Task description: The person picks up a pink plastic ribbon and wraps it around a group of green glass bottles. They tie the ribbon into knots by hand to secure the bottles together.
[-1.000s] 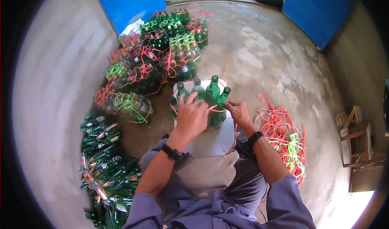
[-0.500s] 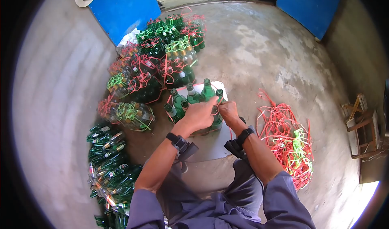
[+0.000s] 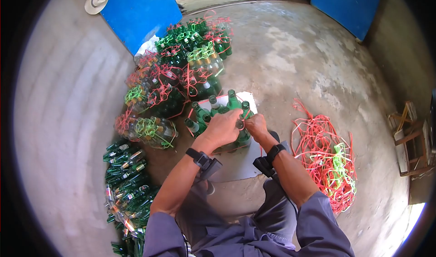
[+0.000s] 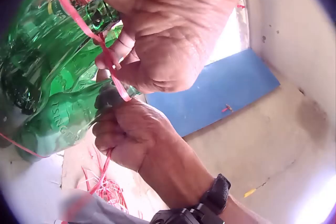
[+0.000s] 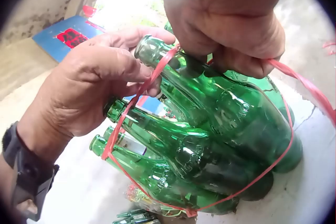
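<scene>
Several green glass bottles (image 5: 199, 145) stand upright in a cluster on a white board (image 3: 250, 157), with a thin red plastic strap (image 5: 241, 188) running round their bodies. Another length of the strap loops about their necks. My left hand (image 3: 222, 129) reaches over the cluster to a bottle neck at its right side, pinching the strap there between thumb and finger. Close beside it, my right hand (image 3: 257, 129) has its fingers curled tightly round the strap, whose loose tail hangs out of the fist. In the left wrist view the strap (image 4: 107, 56) runs taut between both hands.
Bundles of bottles tied with red and green strap (image 3: 159, 86) stand at the left, with loose bottles (image 3: 129, 184) lying nearer me. A tangled heap of red and green straps (image 3: 324, 159) lies at right, near a wooden frame (image 3: 411, 139). Blue door panels (image 3: 141, 11) stand behind.
My left hand has moved right across the bottle tops to meet my right hand, which has closed into a fist on the strap. Over the last half second both hands barely move.
</scene>
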`<state>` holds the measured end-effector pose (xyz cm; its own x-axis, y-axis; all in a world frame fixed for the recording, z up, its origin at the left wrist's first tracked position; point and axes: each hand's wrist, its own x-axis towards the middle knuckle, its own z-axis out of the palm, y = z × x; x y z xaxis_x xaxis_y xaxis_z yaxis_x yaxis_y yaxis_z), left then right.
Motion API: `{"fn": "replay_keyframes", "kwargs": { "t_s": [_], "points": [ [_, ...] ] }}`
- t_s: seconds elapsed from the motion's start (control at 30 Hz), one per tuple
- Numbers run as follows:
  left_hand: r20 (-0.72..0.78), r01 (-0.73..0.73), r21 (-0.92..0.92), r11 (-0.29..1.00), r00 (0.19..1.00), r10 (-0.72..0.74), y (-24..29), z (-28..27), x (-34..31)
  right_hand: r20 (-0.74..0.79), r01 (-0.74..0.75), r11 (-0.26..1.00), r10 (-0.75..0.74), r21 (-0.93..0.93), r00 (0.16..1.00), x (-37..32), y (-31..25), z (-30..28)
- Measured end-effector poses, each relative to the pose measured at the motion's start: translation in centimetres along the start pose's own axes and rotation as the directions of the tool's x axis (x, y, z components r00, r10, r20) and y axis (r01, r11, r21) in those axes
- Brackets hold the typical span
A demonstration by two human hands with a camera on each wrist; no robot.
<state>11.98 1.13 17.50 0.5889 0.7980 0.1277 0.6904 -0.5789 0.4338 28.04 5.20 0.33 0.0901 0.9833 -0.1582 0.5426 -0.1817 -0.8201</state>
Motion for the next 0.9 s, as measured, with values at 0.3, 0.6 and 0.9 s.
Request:
{"fn": "replay_keyframes", "kwargs": {
  "t_s": [0.3,0.6,0.9],
  "points": [
    [-0.05,-0.036,0.095,0.995,0.998,0.041,0.2,-1.7,0.1,0.141,-0.128,0.988,0.115,0.09,0.983,-3.9,-5.8,-5.8],
    [-0.145,-0.073,0.212,0.975,0.984,0.105,-1.2,-3.1,0.7,0.199,0.133,0.953,-0.191,0.271,0.961,-4.8,-5.5,-7.2],
    [-0.325,-0.028,0.139,0.99,0.943,0.072,-5.0,-4.9,0.7,0.234,0.271,0.961,-0.278,0.063,0.932,-5.4,-5.5,-8.4]
  ]
}}
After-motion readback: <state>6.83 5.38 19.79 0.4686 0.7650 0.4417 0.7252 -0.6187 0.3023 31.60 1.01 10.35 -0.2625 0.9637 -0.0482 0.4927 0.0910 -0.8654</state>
